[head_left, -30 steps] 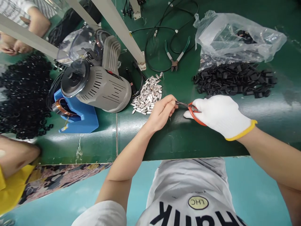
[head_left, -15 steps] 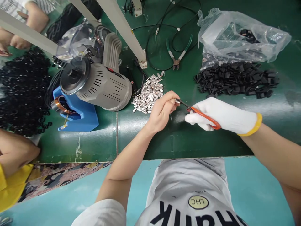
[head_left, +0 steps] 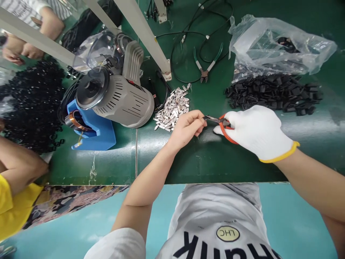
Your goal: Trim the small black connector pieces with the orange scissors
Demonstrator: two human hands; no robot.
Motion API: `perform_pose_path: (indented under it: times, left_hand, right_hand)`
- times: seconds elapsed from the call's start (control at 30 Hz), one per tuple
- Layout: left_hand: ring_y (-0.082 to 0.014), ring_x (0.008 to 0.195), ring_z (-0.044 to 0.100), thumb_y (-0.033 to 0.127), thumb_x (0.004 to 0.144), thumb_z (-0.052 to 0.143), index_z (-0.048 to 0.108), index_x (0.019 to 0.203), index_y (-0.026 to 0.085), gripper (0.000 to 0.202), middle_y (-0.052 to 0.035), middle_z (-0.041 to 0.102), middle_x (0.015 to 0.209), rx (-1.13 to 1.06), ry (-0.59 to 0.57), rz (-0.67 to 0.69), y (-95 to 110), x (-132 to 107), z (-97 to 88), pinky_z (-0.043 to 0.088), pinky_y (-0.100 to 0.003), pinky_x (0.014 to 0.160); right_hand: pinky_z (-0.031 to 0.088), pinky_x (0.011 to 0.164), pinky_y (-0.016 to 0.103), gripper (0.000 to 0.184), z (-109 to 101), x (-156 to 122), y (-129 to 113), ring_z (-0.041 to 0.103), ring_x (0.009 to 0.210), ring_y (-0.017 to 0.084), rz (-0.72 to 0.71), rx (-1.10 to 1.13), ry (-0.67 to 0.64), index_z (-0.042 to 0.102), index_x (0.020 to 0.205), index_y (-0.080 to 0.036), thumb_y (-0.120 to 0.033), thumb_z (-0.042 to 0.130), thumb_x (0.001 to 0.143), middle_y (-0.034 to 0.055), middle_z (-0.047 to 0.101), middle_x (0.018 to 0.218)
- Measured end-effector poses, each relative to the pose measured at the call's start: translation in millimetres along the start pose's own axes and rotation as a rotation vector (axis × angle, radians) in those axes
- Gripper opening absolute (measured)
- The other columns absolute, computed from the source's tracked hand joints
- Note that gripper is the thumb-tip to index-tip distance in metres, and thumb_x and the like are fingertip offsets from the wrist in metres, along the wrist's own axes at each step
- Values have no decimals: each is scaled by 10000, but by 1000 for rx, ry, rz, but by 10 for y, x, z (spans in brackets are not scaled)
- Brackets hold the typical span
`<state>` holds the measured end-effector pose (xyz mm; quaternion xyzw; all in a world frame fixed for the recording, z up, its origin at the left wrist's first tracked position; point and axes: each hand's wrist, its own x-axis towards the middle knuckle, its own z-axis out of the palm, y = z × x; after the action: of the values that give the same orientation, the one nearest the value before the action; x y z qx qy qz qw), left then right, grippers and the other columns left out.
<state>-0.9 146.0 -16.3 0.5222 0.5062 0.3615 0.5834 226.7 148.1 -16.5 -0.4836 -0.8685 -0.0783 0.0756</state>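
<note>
My bare left hand [head_left: 187, 127] is closed in a pinch, its thumb and fingertips round a tiny piece that they mostly hide. My right hand [head_left: 254, 131], in a white glove with a yellow cuff, grips red-handled pliers [head_left: 226, 131]. The pliers' narrow jaws [head_left: 214, 119] point left and reach the left fingertips, where a small dark bit shows. I cannot tell whether the jaws are clamped on it. Just left of my left hand is a pile of small silvery metal connector pieces [head_left: 172, 109].
Black plastic caps [head_left: 272, 94] lie at the right beside a clear plastic bag [head_left: 283, 46]. Green-handled cutters [head_left: 205, 73] and black cables [head_left: 185, 27] lie at the back. A grey machine [head_left: 124, 99], blue tape dispenser [head_left: 101, 135] and black ring pile [head_left: 32, 104] stand left, near co-workers' arms.
My right hand has turned, knuckles up, and the pliers' handles have swung and spread wider. The silvery bit seen at the left fingertips no longer shows. The whole view has shifted slightly.
</note>
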Motion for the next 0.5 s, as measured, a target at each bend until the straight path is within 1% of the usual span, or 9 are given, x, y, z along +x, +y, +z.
perform_pose_path:
  times: [0.07,0.17,0.23,0.37,0.5]
  left_hand:
    - [-95,509,490,261,868,597,627,733,169,166,16,551,574,-115,30,-37,-12,6,38,394,-242,502]
    - [-89,518,505,294,867,628,623,736,170,181,19,559,598,-263,85,-68,-19,4,91,411,-234,505]
    - [-87,525,516,302,870,635,621,739,169,188,19,563,609,-323,100,-73,-17,-6,118,413,-230,509]
    - [-89,528,540,305,883,635,625,756,164,189,16,582,620,-356,101,-74,-15,-34,168,417,-232,519]
    - [-91,536,557,333,896,633,622,788,166,199,17,591,632,-347,99,-72,-34,-58,216,427,-239,544]
  right_hand:
    - [107,620,329,528,-35,22,13,434,506,199,1,1,-5,688,889,-196,-606,373,991,51,546,537]
    - [101,624,328,563,-98,58,25,408,498,191,46,10,-21,683,880,-189,-646,367,973,60,549,536]
    - [105,623,329,589,-119,66,26,420,500,202,57,6,-32,690,912,-190,-666,349,970,65,553,541]
    - [103,627,335,554,-111,54,17,455,519,219,55,-7,-65,697,955,-178,-596,336,992,80,572,572]
    - [84,636,342,517,-78,46,12,419,504,199,65,-13,-52,706,964,-168,-512,321,1004,76,548,553]
